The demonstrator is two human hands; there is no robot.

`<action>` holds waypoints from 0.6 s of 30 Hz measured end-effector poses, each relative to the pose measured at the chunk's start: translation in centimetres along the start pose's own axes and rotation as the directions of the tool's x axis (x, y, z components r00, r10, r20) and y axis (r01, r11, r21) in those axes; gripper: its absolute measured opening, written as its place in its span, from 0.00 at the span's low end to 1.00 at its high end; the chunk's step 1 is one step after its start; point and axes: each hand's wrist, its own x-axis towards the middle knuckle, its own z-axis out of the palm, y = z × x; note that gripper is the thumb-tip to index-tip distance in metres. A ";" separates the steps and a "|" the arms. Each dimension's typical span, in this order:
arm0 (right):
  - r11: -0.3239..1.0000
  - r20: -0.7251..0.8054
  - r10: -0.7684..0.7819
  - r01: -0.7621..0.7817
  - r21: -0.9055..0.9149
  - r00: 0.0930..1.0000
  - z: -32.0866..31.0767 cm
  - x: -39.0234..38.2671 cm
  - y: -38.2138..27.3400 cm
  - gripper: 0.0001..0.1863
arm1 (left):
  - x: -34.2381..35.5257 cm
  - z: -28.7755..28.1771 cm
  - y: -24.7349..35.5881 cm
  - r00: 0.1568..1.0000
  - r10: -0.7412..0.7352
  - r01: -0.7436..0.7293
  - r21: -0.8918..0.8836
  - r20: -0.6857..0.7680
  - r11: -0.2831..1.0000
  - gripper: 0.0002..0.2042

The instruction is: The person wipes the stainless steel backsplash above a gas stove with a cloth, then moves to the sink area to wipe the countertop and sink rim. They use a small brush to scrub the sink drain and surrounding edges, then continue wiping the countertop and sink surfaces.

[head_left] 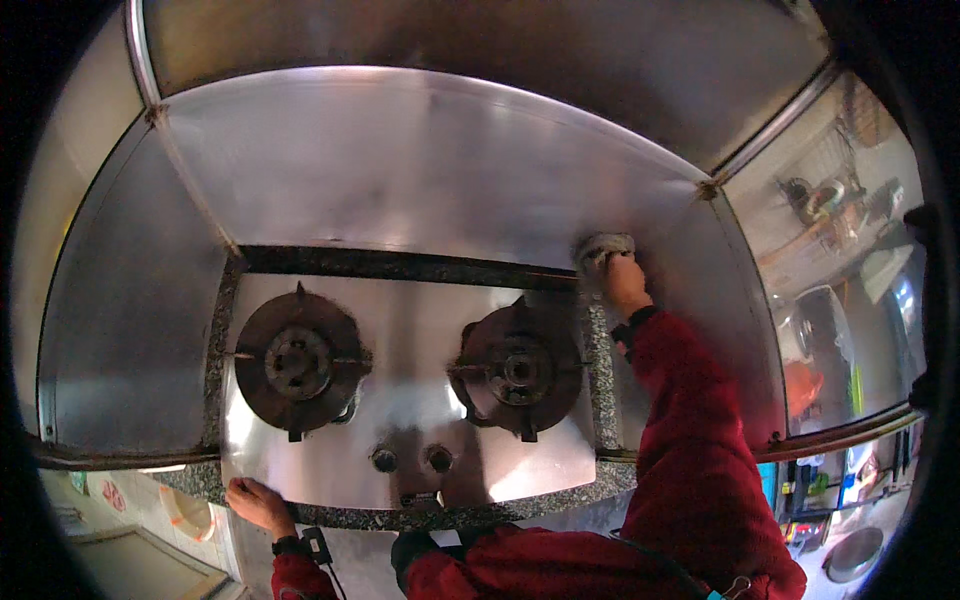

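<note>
My right hand (625, 282) grips a greyish cloth (605, 245) against the lower right of the steel backsplash (400, 170), just behind the stove's back right corner. My left hand (258, 505) has its fingers curled at the front left edge of the granite counter (200, 480). Between my hands lies a steel gas stove (400, 310) with two dark burners (298, 365) (518, 370) and two knobs (384, 459) at the front.
Steel side panels (130, 280) enclose the stove. Beyond the right panel, behind a glass pane, are utensils (830, 200) and assorted kitchen items. A round metal pan (850, 555) lies at the lower right. Tiled surfaces (140, 520) show at the lower left.
</note>
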 end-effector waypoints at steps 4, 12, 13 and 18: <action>0.855 -0.189 0.415 -0.309 0.417 0.890 3.5 1.1 -0.6 0.18 | -0.1 0.4 -0.8 0.999 0.054 -0.054 0.005 -0.004 0.999 0.13; 0.970 -0.016 0.242 -0.242 0.008 0.970 3.4 2.4 -12.0 0.14 | -0.1 0.5 -1.0 0.999 0.031 -0.032 0.043 0.038 0.999 0.11; 0.965 0.031 0.220 -0.223 0.139 0.975 2.5 2.4 -13.9 0.15 | 0.0 0.4 -0.9 0.999 0.021 -0.023 0.058 0.037 0.998 0.11; 0.939 0.005 0.027 -0.027 0.342 1.000 1.5 0.3 -28.7 0.14 | 0.2 0.3 -0.4 0.997 -0.033 0.028 0.064 0.065 0.998 0.11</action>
